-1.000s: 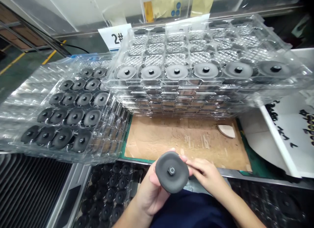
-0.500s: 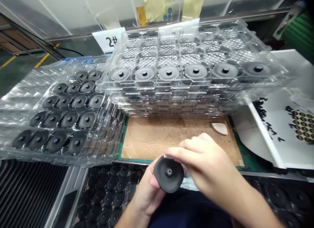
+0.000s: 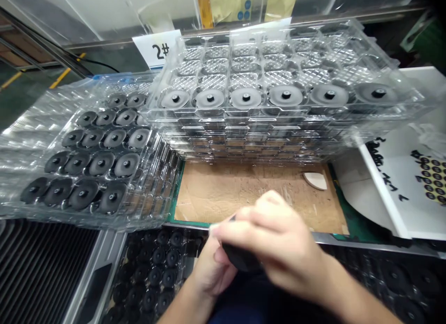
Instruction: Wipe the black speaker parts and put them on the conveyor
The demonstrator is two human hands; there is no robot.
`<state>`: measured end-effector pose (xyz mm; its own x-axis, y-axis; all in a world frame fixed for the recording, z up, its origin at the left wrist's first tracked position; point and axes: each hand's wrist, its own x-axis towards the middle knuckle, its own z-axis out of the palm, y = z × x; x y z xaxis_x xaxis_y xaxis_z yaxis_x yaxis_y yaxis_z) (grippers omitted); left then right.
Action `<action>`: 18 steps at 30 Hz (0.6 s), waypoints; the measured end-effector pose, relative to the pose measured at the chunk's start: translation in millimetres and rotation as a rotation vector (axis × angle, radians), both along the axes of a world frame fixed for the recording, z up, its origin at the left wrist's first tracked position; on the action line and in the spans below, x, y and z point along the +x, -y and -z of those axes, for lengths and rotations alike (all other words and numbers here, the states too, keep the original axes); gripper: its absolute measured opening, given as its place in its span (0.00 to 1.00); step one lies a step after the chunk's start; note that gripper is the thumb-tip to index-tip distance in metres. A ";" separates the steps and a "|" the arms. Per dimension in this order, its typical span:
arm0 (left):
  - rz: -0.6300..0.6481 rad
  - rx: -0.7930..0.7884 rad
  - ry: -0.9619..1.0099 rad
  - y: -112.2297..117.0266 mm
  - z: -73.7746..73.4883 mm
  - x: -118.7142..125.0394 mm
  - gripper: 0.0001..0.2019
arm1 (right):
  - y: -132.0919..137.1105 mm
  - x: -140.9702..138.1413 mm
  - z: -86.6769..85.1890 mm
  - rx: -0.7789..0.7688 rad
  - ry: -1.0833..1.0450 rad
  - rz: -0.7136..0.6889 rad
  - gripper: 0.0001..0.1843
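Low in front of me, my left hand [image 3: 212, 268] grips a black disc [image 3: 242, 259] from its left side. My right hand [image 3: 275, 236] lies over the disc's upper face and hides most of it, including the central hub. Its fingers are closed and blurred, with the fingertips at the disc's upper left rim. A small pale spot shows at those fingertips; whether it is a separate piece I cannot tell. Behind the hands is a brown cardboard sheet [image 3: 230, 194] on a green surface, with a pale wedge-shaped piece [image 3: 315, 180] on it.
Stacked clear trays [image 3: 244, 115] stand behind the cardboard, with a front row of discs on top. Another tray stack [image 3: 146, 194] with similar discs is at left. A white bin [image 3: 390, 208] on the right holds small black bits and a dotted yellow sheet. Ribbed black rollers [image 3: 42, 268] lie lower left.
My right hand has moved left across the disc, which has turned from facing me to mostly covered. The view has shifted slightly.
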<state>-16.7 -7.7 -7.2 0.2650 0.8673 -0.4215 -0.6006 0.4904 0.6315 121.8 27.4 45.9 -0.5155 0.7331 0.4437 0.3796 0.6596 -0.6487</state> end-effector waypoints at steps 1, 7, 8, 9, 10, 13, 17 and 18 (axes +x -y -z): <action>0.016 0.012 0.041 -0.6 0.0 -0.1 0.28 | -2.1 3.2 3.6 -0.056 -0.017 0.065 0.15; 0.077 0.023 0.306 -1.6 -0.2 -4.2 0.30 | 0.7 31.0 28.6 -0.425 -0.128 0.368 0.11; 0.086 0.020 0.316 -1.4 0.4 -4.6 0.30 | 3.7 34.2 32.6 -0.462 -0.147 0.403 0.11; 0.096 0.015 0.328 -1.2 1.2 -5.0 0.31 | 6.6 36.9 36.2 -0.493 -0.159 0.438 0.11; 0.104 0.010 0.342 -1.0 2.1 -5.2 0.31 | 9.2 39.1 39.4 -0.520 -0.164 0.465 0.11; 0.129 0.008 0.384 -1.2 3.6 -6.1 0.32 | 13.9 43.4 45.4 -0.581 -0.167 0.508 0.11; 0.132 0.011 0.377 -1.9 1.3 -6.7 0.31 | 15.0 44.2 46.7 -0.607 -0.176 0.492 0.11; 0.126 0.011 0.368 -1.9 0.4 -6.4 0.31 | 15.2 43.5 46.5 -0.611 -0.178 0.491 0.11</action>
